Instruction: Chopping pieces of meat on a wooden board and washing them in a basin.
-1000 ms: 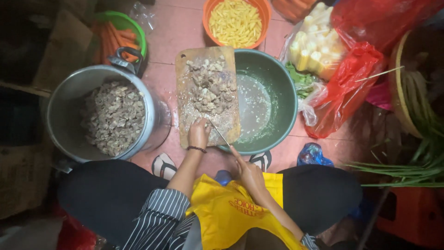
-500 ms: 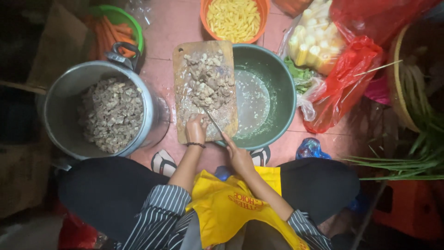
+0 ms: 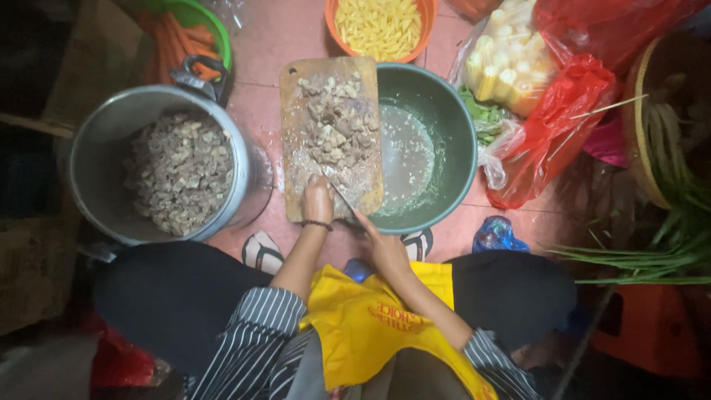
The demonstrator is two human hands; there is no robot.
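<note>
A wooden cutting board lies on the floor with its right side over the rim of a green basin. A heap of chopped grey-brown pieces covers the board. My left hand presses down on the near end of the board, beside a small piece. My right hand grips a knife whose blade slants up to the left, right next to my left fingers. The basin holds a pale wet residue.
A large metal pot full of the same chopped pieces stands on the left. Behind are a green bowl of carrots, an orange bowl of yellow strips, bagged baby corn, a red plastic bag, and green stalks on the right.
The view has shifted slightly. My right hand with the knife has moved in toward my left hand at the board's near end.
</note>
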